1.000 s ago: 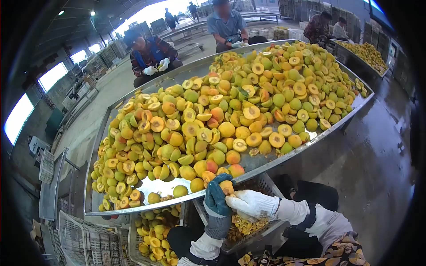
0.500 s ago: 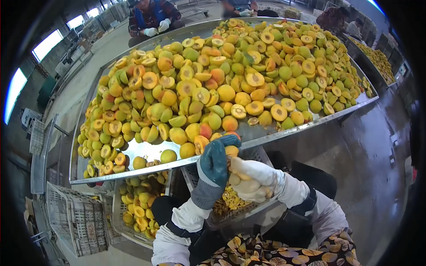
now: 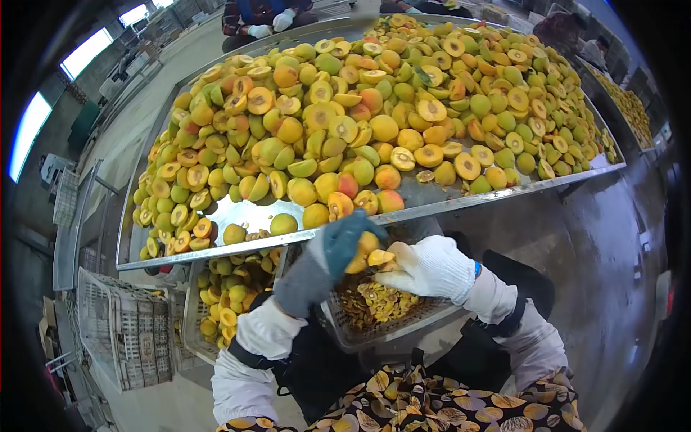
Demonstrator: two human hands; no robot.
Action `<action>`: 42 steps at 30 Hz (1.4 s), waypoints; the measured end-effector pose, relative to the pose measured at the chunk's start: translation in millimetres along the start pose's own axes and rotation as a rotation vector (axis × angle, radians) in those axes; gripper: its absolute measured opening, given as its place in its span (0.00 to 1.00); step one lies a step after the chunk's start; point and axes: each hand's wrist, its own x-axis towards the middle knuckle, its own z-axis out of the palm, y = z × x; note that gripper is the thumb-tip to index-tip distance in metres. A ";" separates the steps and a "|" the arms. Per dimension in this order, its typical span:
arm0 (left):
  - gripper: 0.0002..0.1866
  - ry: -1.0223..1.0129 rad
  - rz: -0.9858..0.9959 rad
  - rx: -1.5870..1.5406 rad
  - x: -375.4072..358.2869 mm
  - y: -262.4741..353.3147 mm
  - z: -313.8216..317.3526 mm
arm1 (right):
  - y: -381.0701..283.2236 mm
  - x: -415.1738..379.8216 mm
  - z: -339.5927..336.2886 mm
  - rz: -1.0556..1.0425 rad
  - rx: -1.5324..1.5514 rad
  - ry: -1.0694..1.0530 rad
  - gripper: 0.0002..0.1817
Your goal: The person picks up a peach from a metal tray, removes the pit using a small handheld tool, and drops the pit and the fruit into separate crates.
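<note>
Left hand (image 3: 327,263) gripping peach (image 3: 360,252), right hand (image 3: 432,268) pinching piece (image 3: 380,257), crate (image 3: 403,327) holding pits

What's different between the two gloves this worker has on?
The left hand wears a glove with a blue-green coated palm and fingers and a grey knit cuff; the right hand wears a plain white knit glove all over. The left curls around a peach half, while the right works at its cut face. Both sit above the basket of scraps, just below the table edge.
</note>
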 end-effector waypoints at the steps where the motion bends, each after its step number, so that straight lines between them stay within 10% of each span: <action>1: 0.27 0.093 -0.066 0.078 -14.9 7.2 -16.3 | -2.7 -1.0 -0.8 0.003 -0.199 0.002 0.25; 9: 0.24 0.636 -0.557 1.490 -60.2 3.7 -154.0 | 36.1 -9.1 47.7 0.285 -0.269 -0.315 0.26; 20: 0.35 0.820 -0.380 1.223 57.7 -38.5 -227.6 | 33.8 -4.4 56.9 0.204 -0.260 -0.277 0.30; 24: 0.30 0.853 -0.159 0.482 19.6 -50.1 -224.4 | 26.6 -1.5 53.7 0.213 -0.188 -0.104 0.27; 29: 0.23 0.067 0.066 -0.829 -20.3 -34.7 -116.3 | -14.6 14.5 10.7 0.454 1.242 -0.333 0.28; 31: 0.27 0.321 0.551 0.594 -18.7 -55.3 -70.6 | -24.7 11.6 3.7 0.420 1.656 -0.359 0.34; 38: 0.24 0.290 0.247 -0.369 -9.8 -33.0 6.1 | -7.1 9.6 23.4 0.471 1.467 -0.176 0.33; 41: 0.26 0.409 0.408 -0.412 -2.5 -51.9 21.2 | -5.1 9.9 18.6 0.492 1.215 -0.190 0.33; 42: 0.25 0.510 0.516 0.017 1.2 -60.4 22.8 | -4.7 8.5 17.2 0.493 1.136 -0.195 0.32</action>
